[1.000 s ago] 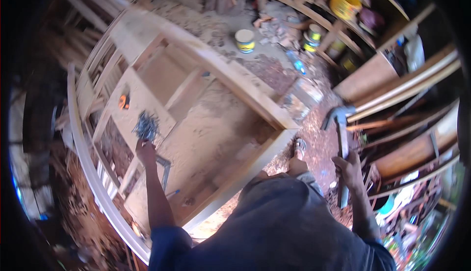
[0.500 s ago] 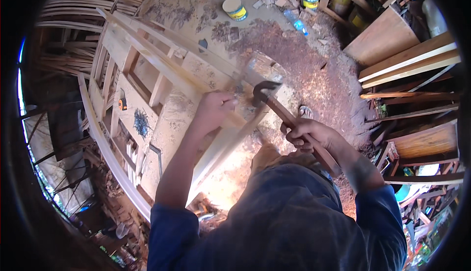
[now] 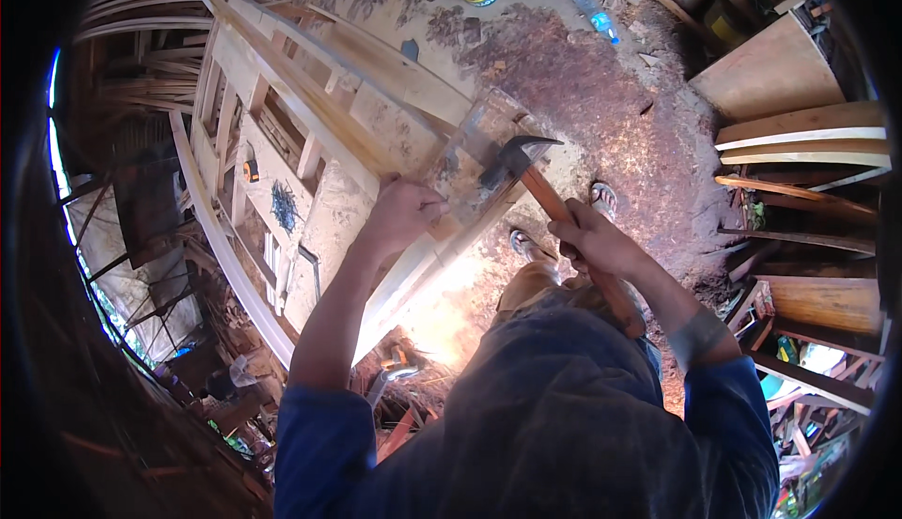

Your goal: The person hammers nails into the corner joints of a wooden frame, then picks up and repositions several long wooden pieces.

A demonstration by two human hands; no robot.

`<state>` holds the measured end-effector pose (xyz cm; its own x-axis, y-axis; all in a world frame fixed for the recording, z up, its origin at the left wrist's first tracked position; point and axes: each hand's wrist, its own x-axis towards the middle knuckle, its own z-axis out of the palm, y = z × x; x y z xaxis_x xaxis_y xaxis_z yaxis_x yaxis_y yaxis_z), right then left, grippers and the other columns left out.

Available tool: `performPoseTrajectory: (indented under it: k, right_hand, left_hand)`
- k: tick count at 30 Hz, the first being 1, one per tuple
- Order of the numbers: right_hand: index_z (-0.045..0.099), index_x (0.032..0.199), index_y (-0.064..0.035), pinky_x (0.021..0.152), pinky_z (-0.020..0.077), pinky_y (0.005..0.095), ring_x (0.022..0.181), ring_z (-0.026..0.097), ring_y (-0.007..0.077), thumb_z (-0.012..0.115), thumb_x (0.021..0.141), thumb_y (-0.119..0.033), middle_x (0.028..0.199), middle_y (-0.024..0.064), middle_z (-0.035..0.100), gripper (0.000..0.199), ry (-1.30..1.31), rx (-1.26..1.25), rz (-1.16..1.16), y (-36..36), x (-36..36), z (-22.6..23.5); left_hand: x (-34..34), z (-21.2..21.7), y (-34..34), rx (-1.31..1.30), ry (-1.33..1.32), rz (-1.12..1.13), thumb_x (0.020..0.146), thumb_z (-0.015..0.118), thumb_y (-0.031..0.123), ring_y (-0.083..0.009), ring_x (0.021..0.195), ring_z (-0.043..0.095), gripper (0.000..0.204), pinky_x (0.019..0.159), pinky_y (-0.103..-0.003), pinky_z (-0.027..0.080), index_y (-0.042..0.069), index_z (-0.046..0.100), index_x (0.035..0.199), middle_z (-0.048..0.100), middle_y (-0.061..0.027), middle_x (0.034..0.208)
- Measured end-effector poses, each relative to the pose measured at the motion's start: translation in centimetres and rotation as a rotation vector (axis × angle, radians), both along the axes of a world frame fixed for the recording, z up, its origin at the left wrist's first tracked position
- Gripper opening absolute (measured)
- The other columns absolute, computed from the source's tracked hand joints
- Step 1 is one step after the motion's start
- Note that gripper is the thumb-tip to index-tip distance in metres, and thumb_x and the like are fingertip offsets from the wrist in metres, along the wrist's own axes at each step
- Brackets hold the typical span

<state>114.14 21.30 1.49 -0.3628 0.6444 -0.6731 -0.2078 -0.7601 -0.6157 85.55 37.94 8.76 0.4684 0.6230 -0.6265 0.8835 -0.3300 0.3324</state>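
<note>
Change: 1.0 s ago the left hand was up by the nail pile and the hammer was off at the right; by 0.5 s ago both had come toward the middle of the frame, and they sit much the same now.

Left hand (image 3: 402, 211): centre of frame, at the near end of a pale wooden rail (image 3: 318, 110). Fingers curled, thumb in against them; cannot tell whether a nail is pinched between.

Right hand (image 3: 601, 239): right of centre, closed round the wooden handle of the hammer (image 3: 552, 200). Hammer head points up-left, to the right of the left hand and apart from it.

Left of centre: pile of dark nails (image 3: 284, 206) on a pale panel (image 3: 268, 160), tape measure (image 3: 250, 170) near it, metal square (image 3: 310, 267) below; no hand on these now.

Reading (judgement): attention has moved from the nails to the rail end, with the hammer poised rather than carried. No strike seen.
</note>
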Motion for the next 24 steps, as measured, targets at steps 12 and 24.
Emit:
performPoseTrajectory:
  k: [12,24]
  right_hand:
    - [0.04,0.151,-0.0022,0.051,0.0447,0.0266,0.055,0.05,0.01,0.058,0.104,-0.036,0.075,0.0005,0.053,0.061,-0.081,0.049,-0.073,6.0,2.9,6.1]
    - [0.052,0.108,-0.0091,0.043,0.0383,0.0255,0.048,0.047,0.0094,0.052,0.105,-0.042,0.067,-0.0017,0.05,0.033,-0.108,0.08,-0.198,7.8,3.6,5.7]
  left_hand:
    - [-0.2,-0.1,-0.2,0.116,-0.093,-0.112,0.089,0.072,0.019,-0.0212,0.094,0.061,0.014,0.105,-0.04,0.033,0.009,0.08,0.085,0.071,-0.0048,0.077]
    - [0.1,0.3,-0.3,0.117,0.0,-0.174,0.086,0.073,0.017,-0.0207,0.098,0.06,0.012,0.107,-0.041,0.031,0.008,0.082,0.087,0.076,-0.0058,0.088]
